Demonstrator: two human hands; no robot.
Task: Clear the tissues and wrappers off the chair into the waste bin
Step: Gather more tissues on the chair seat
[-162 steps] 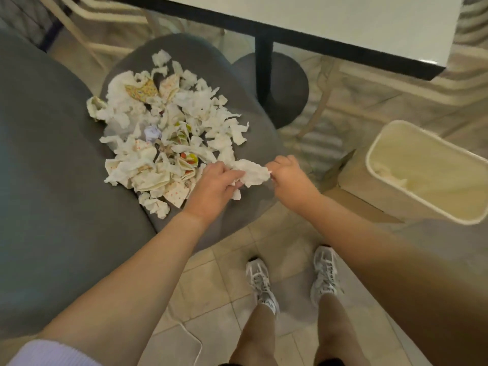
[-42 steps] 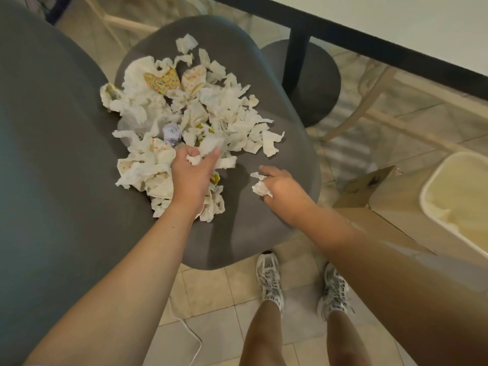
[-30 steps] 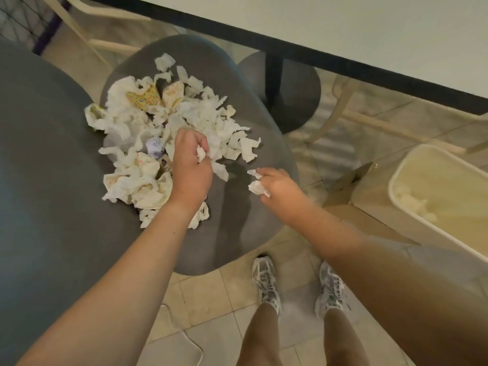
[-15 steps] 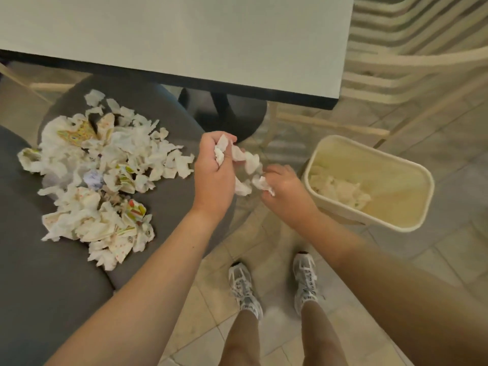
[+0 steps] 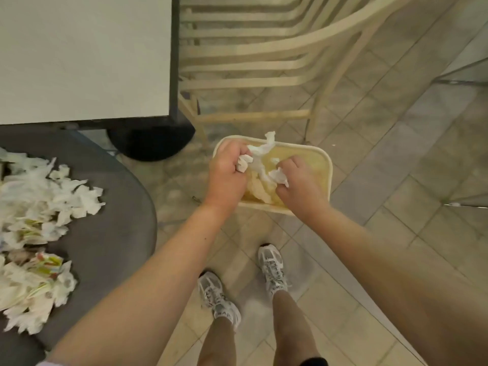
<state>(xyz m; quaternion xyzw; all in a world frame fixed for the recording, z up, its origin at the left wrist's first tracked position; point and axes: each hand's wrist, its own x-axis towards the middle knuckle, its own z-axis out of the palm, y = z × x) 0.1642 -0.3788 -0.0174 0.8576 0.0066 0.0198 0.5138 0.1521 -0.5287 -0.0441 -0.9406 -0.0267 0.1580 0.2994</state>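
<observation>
Both hands hover over the cream waste bin [image 5: 326,165] on the floor. My left hand [image 5: 228,173] grips a bunch of white tissues [image 5: 260,150] that trail out past its knuckles. My right hand [image 5: 299,184] holds a small crumpled tissue [image 5: 278,177] in its curled fingers. More tissue lies in the bottom of the bin. At the left edge, a pile of white tissues and colourful wrappers [image 5: 34,228] still covers the grey chair seat [image 5: 113,223].
A white table [image 5: 84,56] with a dark edge and a round black base [image 5: 150,141] stands behind the grey chair. A cream slatted chair [image 5: 264,54] is behind the bin. My two feet in white trainers stand on the tiled floor.
Both hands carried their tissues rightward from beside the chair to directly above the bin. The view swung right, so the pile now sits at the left edge.
</observation>
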